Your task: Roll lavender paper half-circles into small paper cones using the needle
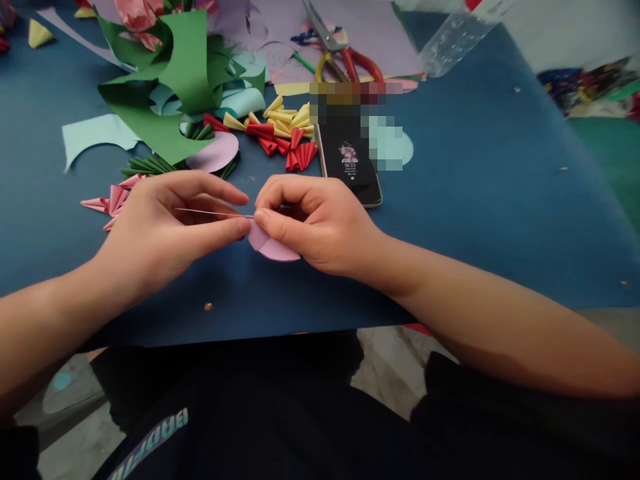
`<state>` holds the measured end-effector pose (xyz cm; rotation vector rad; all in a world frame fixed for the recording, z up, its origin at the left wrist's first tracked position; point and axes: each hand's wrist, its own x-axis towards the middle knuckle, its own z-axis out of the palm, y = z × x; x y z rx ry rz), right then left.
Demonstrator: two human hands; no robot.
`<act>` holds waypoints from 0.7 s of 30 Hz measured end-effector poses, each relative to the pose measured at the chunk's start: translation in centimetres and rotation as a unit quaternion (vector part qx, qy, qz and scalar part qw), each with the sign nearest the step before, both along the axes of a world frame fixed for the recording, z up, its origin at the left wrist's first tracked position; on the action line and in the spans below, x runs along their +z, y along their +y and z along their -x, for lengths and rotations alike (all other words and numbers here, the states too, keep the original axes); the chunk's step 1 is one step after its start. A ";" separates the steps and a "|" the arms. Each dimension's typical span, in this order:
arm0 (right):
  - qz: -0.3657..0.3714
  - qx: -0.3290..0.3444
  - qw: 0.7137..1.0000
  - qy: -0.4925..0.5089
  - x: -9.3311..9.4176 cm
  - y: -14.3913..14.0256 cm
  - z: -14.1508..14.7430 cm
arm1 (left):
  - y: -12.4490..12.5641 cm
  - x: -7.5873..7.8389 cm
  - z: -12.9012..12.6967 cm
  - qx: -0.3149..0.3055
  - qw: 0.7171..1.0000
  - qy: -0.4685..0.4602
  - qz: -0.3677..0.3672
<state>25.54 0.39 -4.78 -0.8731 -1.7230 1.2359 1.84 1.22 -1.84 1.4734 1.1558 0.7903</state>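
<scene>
Pinching the lilac paper (276, 249) above the blue table (450, 200) (presumably to steady its crease), the right hand (320, 217) sits beside the left hand (163, 217), whose thumb and forefinger stand apart around a thin pale line (210, 212).

One close head-height view, forward and down, over the lap (300, 407) onto the blue tabletop (475, 220)
</scene>
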 end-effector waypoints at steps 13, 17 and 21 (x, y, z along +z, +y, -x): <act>-0.229 0.010 0.969 -0.096 0.2 0.1 -0.4 | -0.3 0.5 -0.3 0.003 0.998 0.023 -0.058; -0.257 0.035 0.956 -0.138 0.6 0.1 -0.7 | 0.0 0.5 -0.5 -0.024 1.000 0.007 -0.011; -0.278 0.073 0.941 -0.176 0.8 0.1 -0.9 | 0.2 0.4 -0.5 -0.075 0.997 -0.007 0.025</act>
